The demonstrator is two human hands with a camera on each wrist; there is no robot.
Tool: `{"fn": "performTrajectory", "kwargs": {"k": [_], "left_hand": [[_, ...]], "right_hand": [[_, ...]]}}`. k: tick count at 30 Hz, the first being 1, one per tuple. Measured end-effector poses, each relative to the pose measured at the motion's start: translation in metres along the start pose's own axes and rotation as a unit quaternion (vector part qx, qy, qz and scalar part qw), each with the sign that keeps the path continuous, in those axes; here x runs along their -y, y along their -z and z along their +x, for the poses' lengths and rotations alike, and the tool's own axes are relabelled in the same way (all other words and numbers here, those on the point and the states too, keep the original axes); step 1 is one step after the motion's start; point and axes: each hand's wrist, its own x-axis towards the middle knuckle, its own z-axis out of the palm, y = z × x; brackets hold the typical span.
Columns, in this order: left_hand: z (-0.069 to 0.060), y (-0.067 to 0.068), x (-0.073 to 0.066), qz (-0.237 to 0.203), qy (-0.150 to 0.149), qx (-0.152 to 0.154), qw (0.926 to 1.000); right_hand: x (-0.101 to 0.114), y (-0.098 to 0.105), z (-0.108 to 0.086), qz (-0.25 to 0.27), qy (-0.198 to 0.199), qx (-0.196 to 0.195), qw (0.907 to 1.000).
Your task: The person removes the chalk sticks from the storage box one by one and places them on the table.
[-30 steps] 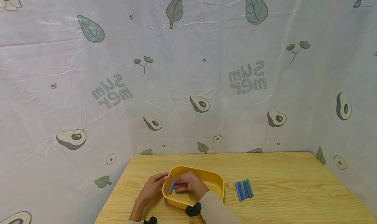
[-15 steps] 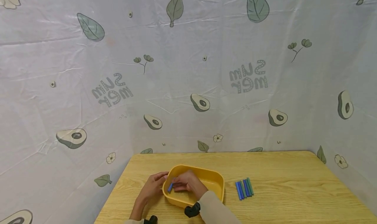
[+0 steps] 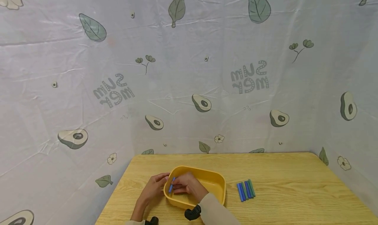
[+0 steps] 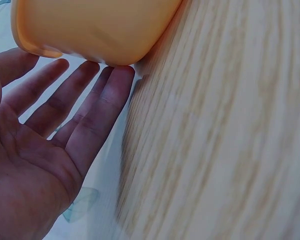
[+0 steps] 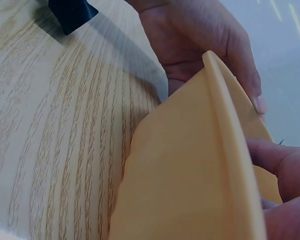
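Inside the yellow plastic bin (image 3: 203,170), near its left end, my right hand (image 3: 189,184) pinches a slim blue stick (image 3: 171,187) between thumb and fingers. The stick is held aslant, and whether its end touches the bin floor cannot be told. Only the thumb and part of the fingers (image 5: 290,170) show past the rim in the right wrist view. My left hand (image 3: 154,187) is at the bin's left outer side, its nearly straight fingertips touching the wall in the left wrist view. There the bin (image 4: 95,30) is seen from outside and its inside is hidden.
Several blue and green sticks (image 3: 246,190) lie side by side in a row on the wooden table (image 3: 295,185), right of the bin. A pale printed sheet (image 3: 177,70) hangs behind and at both sides of the table.
The blue stick in my right hand has shifted and turned slightly between the fingers, and more of its upper end shows. My left hand and the bin stay in place.
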Motion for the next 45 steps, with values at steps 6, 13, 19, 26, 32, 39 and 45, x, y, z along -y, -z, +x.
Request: {"fn": "performTrajectory", "kwargs": {"k": [6, 13, 19, 26, 32, 39, 45], "left_hand": [[0.001, 0.0, -0.002, -0.001, 0.002, 0.0, 1.0], [0.001, 0.0, -0.001, -0.004, 0.008, 0.001, 1.0], [0.001, -0.001, -0.001, -0.008, 0.01, 0.0, 0.9999], [0.002, -0.003, -0.002, -0.006, 0.012, 0.0, 0.9999], [0.002, -0.004, -0.002, -0.002, 0.012, -0.006, 0.9999], [0.001, -0.005, -0.003, 0.008, 0.008, -0.009, 0.9999], [0.003, -0.006, -0.005, 0.002, 0.016, -0.015, 0.9998]], "right_hand": [[0.003, 0.002, -0.002, 0.013, -0.001, 0.016, 0.9998], [0.0, 0.007, -0.004, 0.029, 0.011, 0.029, 0.9991], [-0.003, 0.018, -0.004, 0.035, 0.019, 0.041, 0.9984], [-0.001, 0.036, -0.006, 0.044, 0.016, 0.044, 0.9979], [0.0, 0.052, -0.007, 0.047, 0.013, 0.054, 0.9973], [0.005, 0.065, -0.01, 0.051, 0.016, 0.056, 0.997], [0.008, 0.075, -0.013, 0.057, 0.017, 0.06, 0.9964]]}}
